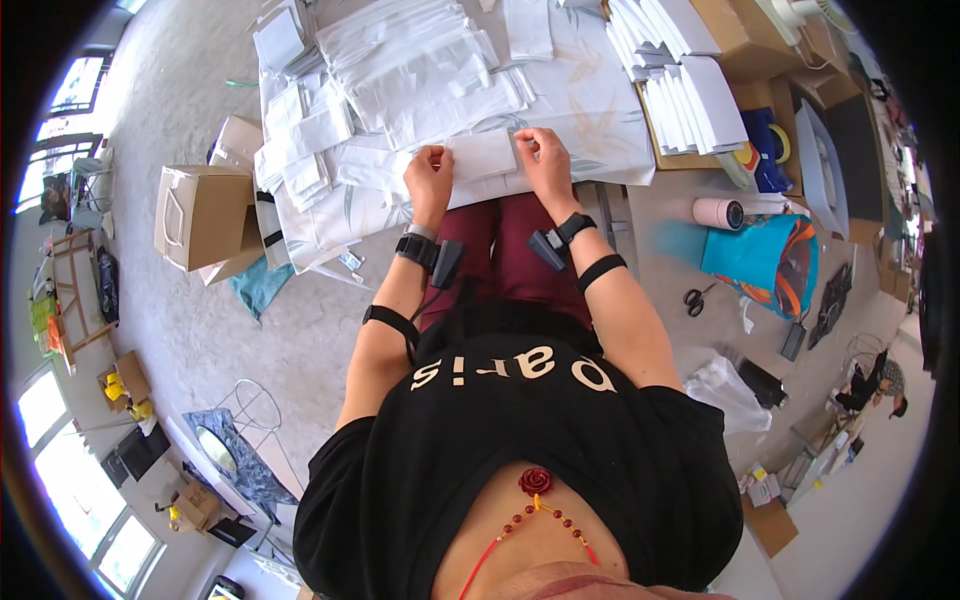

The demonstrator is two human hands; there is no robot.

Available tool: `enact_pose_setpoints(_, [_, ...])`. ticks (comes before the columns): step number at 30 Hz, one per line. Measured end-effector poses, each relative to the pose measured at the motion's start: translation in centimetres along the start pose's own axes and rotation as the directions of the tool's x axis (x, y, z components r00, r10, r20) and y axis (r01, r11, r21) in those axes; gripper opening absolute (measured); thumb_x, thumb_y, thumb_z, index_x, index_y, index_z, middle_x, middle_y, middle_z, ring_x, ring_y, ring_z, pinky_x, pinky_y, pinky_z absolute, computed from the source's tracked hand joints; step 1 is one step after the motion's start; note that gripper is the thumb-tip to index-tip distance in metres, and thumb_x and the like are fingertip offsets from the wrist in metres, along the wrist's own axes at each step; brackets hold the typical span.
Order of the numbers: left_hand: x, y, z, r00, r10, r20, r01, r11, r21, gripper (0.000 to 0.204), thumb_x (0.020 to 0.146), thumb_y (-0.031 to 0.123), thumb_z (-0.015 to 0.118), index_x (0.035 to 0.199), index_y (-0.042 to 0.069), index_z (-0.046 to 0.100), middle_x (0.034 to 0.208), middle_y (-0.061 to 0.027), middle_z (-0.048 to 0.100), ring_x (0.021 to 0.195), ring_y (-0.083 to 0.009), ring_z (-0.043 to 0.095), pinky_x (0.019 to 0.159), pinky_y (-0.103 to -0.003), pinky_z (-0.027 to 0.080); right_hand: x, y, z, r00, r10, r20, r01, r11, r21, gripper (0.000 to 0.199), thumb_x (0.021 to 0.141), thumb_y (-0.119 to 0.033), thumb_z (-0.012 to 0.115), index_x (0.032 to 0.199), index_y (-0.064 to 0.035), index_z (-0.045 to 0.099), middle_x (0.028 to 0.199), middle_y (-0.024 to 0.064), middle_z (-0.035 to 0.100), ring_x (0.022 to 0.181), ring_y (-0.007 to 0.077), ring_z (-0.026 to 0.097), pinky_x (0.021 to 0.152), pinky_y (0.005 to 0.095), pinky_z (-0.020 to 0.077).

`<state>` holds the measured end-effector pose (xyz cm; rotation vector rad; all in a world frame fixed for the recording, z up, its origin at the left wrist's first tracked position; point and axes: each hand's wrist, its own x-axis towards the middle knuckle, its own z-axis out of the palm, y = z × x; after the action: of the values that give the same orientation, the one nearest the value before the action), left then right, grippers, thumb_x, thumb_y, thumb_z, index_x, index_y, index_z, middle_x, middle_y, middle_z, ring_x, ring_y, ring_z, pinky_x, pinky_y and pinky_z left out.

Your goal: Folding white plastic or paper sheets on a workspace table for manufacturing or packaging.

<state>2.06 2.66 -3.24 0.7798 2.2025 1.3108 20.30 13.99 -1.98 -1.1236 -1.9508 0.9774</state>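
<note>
**A flat, white, oblong strip (pixel 483 156) sits between the left grip (pixel 430 185) and the right grip (pixel 546 166)**

The strip is at the near side of the surface (pixel 622 150), which has a white cloth with pale leaves on it. It is thin, but I cannot tell if it is paper or plastic. The left grip, a bare hand, pinches its left end with bent fingers. The right grip, a bare hand too, has its fingertips at the right end; I cannot tell if they pinch it.

Just to the left of the strip, partly behind the left grip, lies a flat white sheet (pixel 368 166). Past that, on the far left part of the surface, many thin white packets (pixel 405 65) lie in rows, one over the next. On the far right, stacks of folded white pieces (pixel 700 105) stand close together.

Beyond the left side of the surface is a brown cardboard box (pixel 205 215). On the right there is a round pink cup (pixel 711 212) on its side, near a bright blue and orange bag (pixel 742 255). A pair of black scissors (pixel 697 301) lies on the grey floor (pixel 665 272). Dark red trousers (pixel 478 240) show just below the grips.
</note>
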Motion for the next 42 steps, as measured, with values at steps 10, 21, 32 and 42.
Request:
enact_pose_setpoints(10, [0.1,-0.3,-0.4,0.982,0.187,-0.032,-0.176,0.963,0.203,0.022,0.092,0.02,0.072,0.098,-0.001,0.074,0.086,-0.0132,0.076,0.073,-0.0225,0.072,0.071,-0.035,0.056,2.1,1.9,0.7,0.974,-0.176,0.145,0.199,0.967,-0.16,0.019,0.088,-0.012,0.075,0.107,-0.016,0.077,0.103,0.0092,0.069,0.102,0.0313,0.063,0.091,0.0431,0.0506])
enact_pose_setpoints(21, [0.0,-0.2,-0.8,0.99,0.141,-0.006,-0.138,0.978,0.156,0.016,0.087,0.013,0.074,0.094,-0.001,0.071,0.083,-0.0147,0.072,0.077,-0.0299,0.07,0.074,-0.04,0.054,1.7,3.4,0.6,0.956,-0.198,0.218,0.246,0.944,-0.221,0.027,0.086,-0.018,0.079,0.113,-0.0204,0.078,0.107,0.0073,0.066,0.104,0.0293,0.061,0.094,0.0426,0.0493])
enact_pose_setpoints(32, [1.5,-5.1,-8.7,0.796,0.116,-0.594,0.117,0.933,0.34,0.046,0.083,0.02,0.082,0.12,0.003,0.06,0.112,-0.017,0.057,0.113,-0.035,0.054,0.097,-0.046,0.043,1.8,3.6,-1.2,0.866,-0.276,0.417,0.408,0.871,-0.272,0.047,0.085,-0.031,0.081,0.13,-0.028,0.073,0.11,0.0058,0.059,0.106,0.0256,0.059,0.095,0.0412,0.0476])
enact_pose_setpoints(42, [3.7,-7.8,-10.5,0.798,-0.121,-0.59,0.405,0.833,0.378,0.047,0.082,0.044,0.08,0.108,0.006,0.07,0.127,-0.019,0.059,0.129,-0.0387,0.049,0.108,-0.053,0.038,1.9,3.4,-1.4,0.854,-0.243,0.461,0.423,0.84,-0.341,0.052,0.086,-0.034,0.081,0.136,-0.0319,0.069,0.113,0.006,0.057,0.109,0.0249,0.058,0.096,0.0409,0.0455])
